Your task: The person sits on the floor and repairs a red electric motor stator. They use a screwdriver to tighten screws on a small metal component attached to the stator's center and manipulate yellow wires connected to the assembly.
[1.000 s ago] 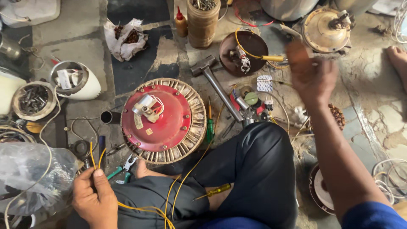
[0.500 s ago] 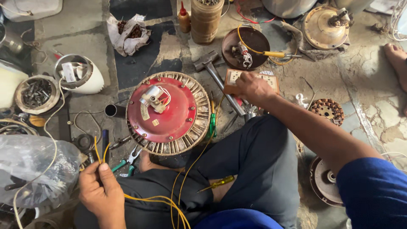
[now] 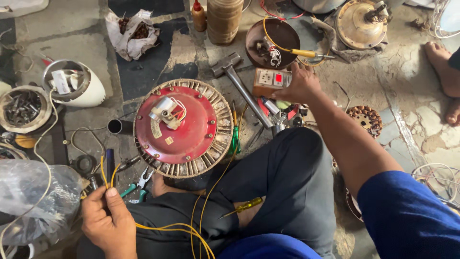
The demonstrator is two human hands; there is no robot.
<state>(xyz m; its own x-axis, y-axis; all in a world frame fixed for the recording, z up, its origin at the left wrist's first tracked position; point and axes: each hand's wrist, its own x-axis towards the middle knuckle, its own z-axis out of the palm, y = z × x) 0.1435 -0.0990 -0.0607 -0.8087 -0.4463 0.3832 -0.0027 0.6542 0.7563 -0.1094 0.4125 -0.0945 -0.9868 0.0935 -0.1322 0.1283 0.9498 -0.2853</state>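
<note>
My left hand [image 3: 108,220] is low at the left, closed around a bundle of thin yellow wires [image 3: 167,228] that loop across my lap. My right hand [image 3: 299,86] reaches forward and grips the right end of a small brown switch board [image 3: 268,79] with a white socket and a red switch. A round red fan motor [image 3: 182,127] with a ribbed metal rim lies on the floor between my hands, just beyond my knees. A grey hammer [image 3: 239,84] lies beside the board. A yellow-handled screwdriver [image 3: 247,206] rests on my dark trousers.
Around me lie teal-handled pliers [image 3: 139,184], a green screwdriver [image 3: 235,139], a brown bowl [image 3: 280,29] with small parts, a copper winding [image 3: 366,120], a white pot [image 3: 93,88], a tin of screws [image 3: 21,105] and a plastic bag [image 3: 33,201]. Another person's bare foot [image 3: 443,62] is at the far right.
My right hand came down from mid-air at the right and settled on the switch board. My left hand stays on the yellow wires, shifted slightly.
</note>
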